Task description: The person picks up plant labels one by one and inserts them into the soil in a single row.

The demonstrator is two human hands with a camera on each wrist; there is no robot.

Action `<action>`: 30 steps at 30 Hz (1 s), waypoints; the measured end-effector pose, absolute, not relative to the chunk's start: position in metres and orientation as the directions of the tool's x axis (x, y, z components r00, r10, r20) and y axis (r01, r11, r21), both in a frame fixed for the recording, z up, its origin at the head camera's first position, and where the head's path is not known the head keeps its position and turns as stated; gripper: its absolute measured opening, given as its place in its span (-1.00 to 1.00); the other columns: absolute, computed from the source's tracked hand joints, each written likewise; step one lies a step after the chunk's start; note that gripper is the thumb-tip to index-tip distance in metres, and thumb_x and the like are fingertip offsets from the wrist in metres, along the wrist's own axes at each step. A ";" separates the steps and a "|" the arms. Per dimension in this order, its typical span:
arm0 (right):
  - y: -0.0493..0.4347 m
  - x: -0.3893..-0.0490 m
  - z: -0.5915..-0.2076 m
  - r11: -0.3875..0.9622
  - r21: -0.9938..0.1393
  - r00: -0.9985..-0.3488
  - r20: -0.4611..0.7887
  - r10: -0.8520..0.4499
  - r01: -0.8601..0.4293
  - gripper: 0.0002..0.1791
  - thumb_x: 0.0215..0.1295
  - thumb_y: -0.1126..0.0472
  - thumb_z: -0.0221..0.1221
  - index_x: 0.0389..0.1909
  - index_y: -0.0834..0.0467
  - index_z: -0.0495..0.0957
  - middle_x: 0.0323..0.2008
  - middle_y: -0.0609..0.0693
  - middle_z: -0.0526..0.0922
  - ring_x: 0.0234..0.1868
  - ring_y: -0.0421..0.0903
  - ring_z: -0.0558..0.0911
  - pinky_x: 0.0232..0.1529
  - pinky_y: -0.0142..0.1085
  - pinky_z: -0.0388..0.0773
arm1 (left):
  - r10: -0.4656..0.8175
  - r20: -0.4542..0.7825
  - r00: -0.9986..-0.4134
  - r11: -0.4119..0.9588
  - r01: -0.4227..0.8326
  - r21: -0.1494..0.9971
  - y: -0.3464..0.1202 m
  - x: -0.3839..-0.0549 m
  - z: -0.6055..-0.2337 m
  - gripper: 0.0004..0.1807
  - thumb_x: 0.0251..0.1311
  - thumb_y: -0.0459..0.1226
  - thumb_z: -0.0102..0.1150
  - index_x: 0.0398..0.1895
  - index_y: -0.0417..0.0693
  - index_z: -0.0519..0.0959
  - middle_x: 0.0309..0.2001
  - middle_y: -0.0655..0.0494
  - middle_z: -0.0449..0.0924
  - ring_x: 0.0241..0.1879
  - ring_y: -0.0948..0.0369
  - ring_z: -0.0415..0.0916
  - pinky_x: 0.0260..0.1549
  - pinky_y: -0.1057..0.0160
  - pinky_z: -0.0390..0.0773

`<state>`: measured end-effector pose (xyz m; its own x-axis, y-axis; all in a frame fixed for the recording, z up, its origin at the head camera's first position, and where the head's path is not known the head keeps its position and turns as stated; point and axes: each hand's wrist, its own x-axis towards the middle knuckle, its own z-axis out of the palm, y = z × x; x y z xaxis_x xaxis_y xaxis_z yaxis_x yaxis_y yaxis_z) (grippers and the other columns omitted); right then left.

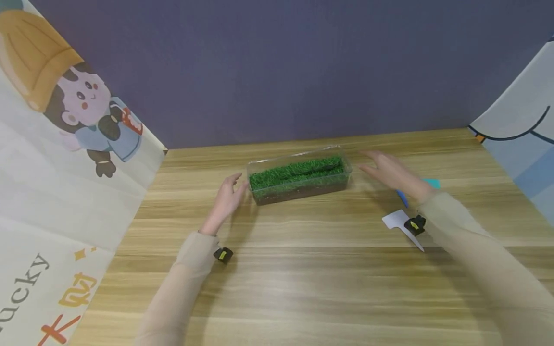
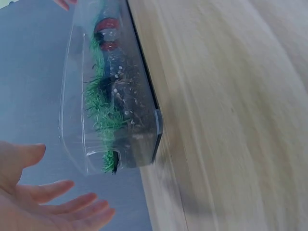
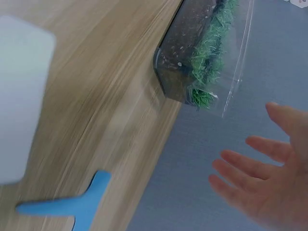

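Note:
A clear plastic box [image 1: 300, 190] stands on the wooden table, with dark soil at its bottom and green artificial grass [image 1: 298, 172] over it. Beside the box's left end is my left hand [image 1: 227, 197]; in the left wrist view its fingers [image 2: 72, 209] are spread and hold nothing. My right hand [image 1: 391, 173] is off the right end, with a gap between them. The right wrist view shows that hand [image 3: 269, 178] with fingers extended and nothing in it. Below the right forearm lies a white T-shaped plant label [image 1: 396, 219].
A blue T-shaped label [image 1: 402, 198] and a teal piece [image 1: 433, 183] lie partly hidden by the right wrist. A dark blue-grey panel [image 1: 303, 72] rises behind the table [image 1: 303, 269]. Printed cloth [image 1: 52, 202] hangs at the left, and another [image 1: 523, 144] at the right.

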<state>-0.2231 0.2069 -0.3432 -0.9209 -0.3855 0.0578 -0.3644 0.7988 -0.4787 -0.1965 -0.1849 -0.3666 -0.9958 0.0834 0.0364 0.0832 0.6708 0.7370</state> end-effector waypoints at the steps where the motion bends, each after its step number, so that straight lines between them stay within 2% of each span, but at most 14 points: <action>1: 0.205 -0.226 -0.344 0.798 -0.484 -0.923 0.061 -0.380 -0.360 -0.42 0.32 0.08 -0.07 0.19 0.41 0.15 0.12 0.40 0.27 0.10 0.31 0.28 0.13 0.12 0.19 | 0.072 0.035 -0.997 0.661 0.074 0.747 -0.184 -0.198 -0.367 -0.44 0.28 -0.14 -0.14 0.23 -0.32 0.15 0.21 -0.29 0.14 0.16 -0.12 0.15 0.13 -0.03 0.25; 5: 0.198 -0.236 -0.348 0.791 -0.512 -0.933 0.067 -0.354 -0.337 -0.46 0.31 0.14 -0.04 0.15 0.45 0.19 0.03 0.43 0.36 0.00 0.30 0.39 0.03 0.11 0.32 | 0.024 0.022 -0.999 0.607 0.033 0.794 -0.181 -0.204 -0.367 -0.47 0.27 -0.18 -0.11 0.20 -0.33 0.19 0.18 -0.28 0.20 0.10 -0.10 0.27 0.05 0.05 0.38; 13: 0.183 -0.247 -0.356 0.752 -0.591 -0.946 0.062 -0.317 -0.291 -0.54 0.29 0.27 -0.05 0.10 0.50 0.22 -0.07 0.45 0.43 -0.08 0.29 0.46 -0.03 0.06 0.41 | -0.084 0.013 -0.996 0.545 -0.035 0.838 -0.172 -0.209 -0.366 -0.54 0.22 -0.26 -0.04 0.12 -0.37 0.30 0.04 -0.27 0.38 -0.04 -0.07 0.43 -0.09 0.11 0.50; 21: 0.174 -0.250 -0.360 0.709 -0.664 -0.963 0.062 -0.263 -0.237 -0.59 0.27 0.33 -0.05 0.07 0.49 0.28 -0.07 0.42 0.44 -0.08 0.27 0.47 -0.07 0.02 0.45 | -0.154 -0.011 -0.988 0.441 -0.079 0.894 -0.165 -0.214 -0.370 -0.61 0.17 -0.37 -0.01 0.06 -0.36 0.37 -0.09 -0.24 0.47 -0.28 -0.13 0.52 -0.21 0.03 0.55; 26: 0.172 -0.248 -0.358 0.650 -0.746 -0.978 0.006 -0.209 -0.144 -0.62 0.26 0.37 -0.07 0.07 0.48 0.30 -0.01 0.41 0.41 -0.12 0.24 0.49 -0.12 -0.05 0.50 | -0.168 -0.007 -0.986 0.409 -0.076 0.909 -0.163 -0.216 -0.371 -0.64 0.14 -0.44 -0.01 0.03 -0.40 0.39 -0.12 -0.28 0.47 -0.27 -0.14 0.51 -0.21 0.05 0.55; 30: 0.171 -0.248 -0.357 0.576 -0.816 -0.981 -0.081 -0.177 -0.037 -0.60 0.27 0.38 -0.09 0.10 0.47 0.27 0.02 0.41 0.38 -0.12 0.22 0.50 -0.07 -0.07 0.49 | -0.176 -0.070 -0.982 0.347 -0.128 0.929 -0.165 -0.217 -0.371 -0.65 0.16 -0.44 -0.02 0.04 -0.38 0.40 -0.09 -0.26 0.45 -0.19 -0.08 0.49 -0.16 0.10 0.54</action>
